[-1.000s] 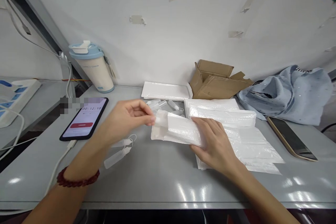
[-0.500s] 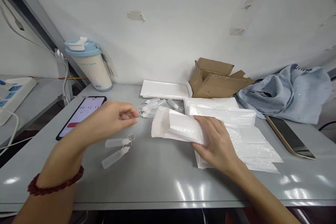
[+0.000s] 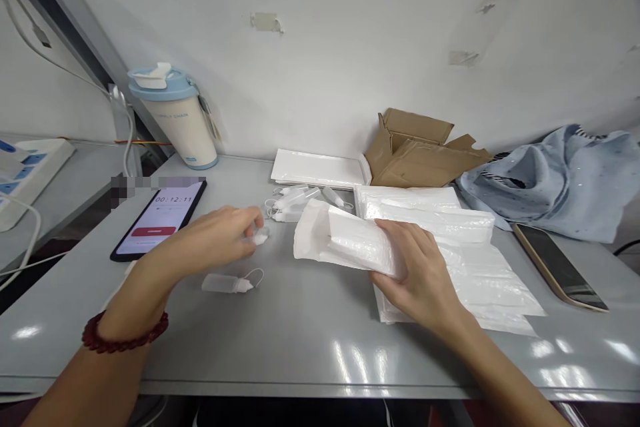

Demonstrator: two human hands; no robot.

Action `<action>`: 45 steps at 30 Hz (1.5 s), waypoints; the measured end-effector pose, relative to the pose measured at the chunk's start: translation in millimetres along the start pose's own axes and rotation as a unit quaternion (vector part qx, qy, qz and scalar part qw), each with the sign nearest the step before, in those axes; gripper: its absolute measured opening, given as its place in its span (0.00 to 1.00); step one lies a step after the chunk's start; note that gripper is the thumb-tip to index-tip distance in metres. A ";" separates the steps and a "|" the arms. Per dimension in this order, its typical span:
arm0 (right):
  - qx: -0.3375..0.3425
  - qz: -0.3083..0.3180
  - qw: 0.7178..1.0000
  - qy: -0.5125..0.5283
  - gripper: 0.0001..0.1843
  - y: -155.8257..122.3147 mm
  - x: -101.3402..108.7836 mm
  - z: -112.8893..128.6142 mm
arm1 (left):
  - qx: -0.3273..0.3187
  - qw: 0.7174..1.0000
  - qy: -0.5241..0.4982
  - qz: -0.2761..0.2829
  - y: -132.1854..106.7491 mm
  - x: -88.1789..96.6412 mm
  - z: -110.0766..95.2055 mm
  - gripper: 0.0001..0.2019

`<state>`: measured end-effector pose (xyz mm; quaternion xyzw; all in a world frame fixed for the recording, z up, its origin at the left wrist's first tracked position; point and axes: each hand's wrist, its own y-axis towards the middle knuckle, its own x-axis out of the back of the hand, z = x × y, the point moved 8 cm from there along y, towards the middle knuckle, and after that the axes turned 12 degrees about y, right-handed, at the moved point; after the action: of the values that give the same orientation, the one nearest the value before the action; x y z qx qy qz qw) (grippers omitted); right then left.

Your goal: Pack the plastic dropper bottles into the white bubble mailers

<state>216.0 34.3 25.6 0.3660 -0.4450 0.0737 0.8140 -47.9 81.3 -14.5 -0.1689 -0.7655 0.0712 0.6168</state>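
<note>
My left hand [image 3: 220,237] is closed on a small translucent dropper bottle [image 3: 261,236]. The bottle's white tip shows past the fingers, and the rest is hidden. Just below that hand, another dropper bottle [image 3: 220,283] with a thin looped strap lies on the table. My right hand [image 3: 423,270] grips a white bubble mailer [image 3: 357,240], whose mouth faces left and gapes open. Underneath the right hand spreads a pile of white mailers [image 3: 480,280]. Several more dropper bottles [image 3: 295,199] lie in a cluster behind the held mailer.
At the left, a phone [image 3: 165,213] shows a running timer, with a cream tumbler [image 3: 180,127] behind it. Along the wall are flat white mailers [image 3: 317,167], an open cardboard box [image 3: 420,160] and blue cloth [image 3: 555,180]. Another phone [image 3: 557,267] lies right.
My left hand has come down and taken one of the two nearer dropper bottles; the other still lies on the table. My right hand keeps its grip on the mailer.
</note>
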 end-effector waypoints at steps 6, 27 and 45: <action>-0.004 -0.007 1.000 0.006 0.30 -0.3 1.2 -1.5 | -0.074 0.902 -0.337 -0.259 -33.0 58.3 -28.9 0.21; 0.012 -0.017 0.999 0.026 0.27 -1.0 3.1 3.0 | -0.221 0.884 -0.098 -0.401 -43.0 23.1 -101.7 0.09; -0.006 0.001 1.000 -0.008 0.28 0.9 4.1 -0.8 | -0.097 0.990 -0.041 0.091 -30.2 4.7 -23.4 0.08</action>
<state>218.6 34.6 29.0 0.3614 -0.4519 0.0686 0.8127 -31.3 52.5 4.8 -0.2940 -0.7749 0.0599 0.5563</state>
